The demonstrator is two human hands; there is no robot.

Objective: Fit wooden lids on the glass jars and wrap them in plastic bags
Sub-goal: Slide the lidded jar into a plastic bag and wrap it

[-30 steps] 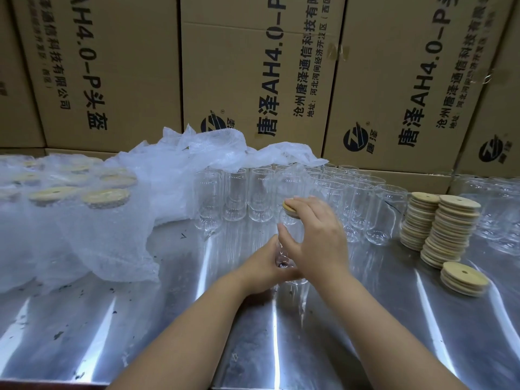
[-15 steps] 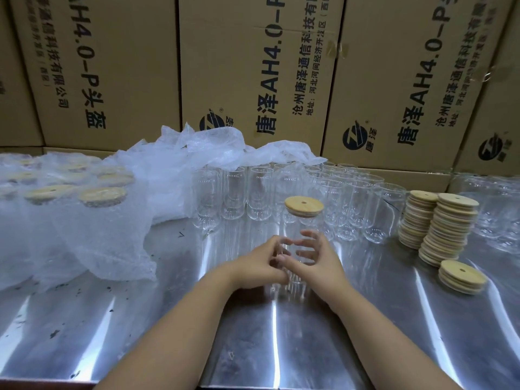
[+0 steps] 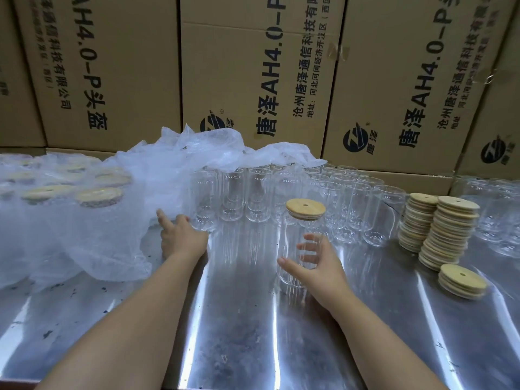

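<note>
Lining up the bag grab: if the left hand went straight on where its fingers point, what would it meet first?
Probably the heap of plastic bags, just beyond the left hand; the empty glass jars stand right of that line, though depth is unclear.

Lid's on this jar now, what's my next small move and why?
With the left hand, probably pinch one bag from the pile of plastic bags. The jar in the right hand carries its wooden lid but no wrapping, and the left hand lies open at the pile's edge.
</note>
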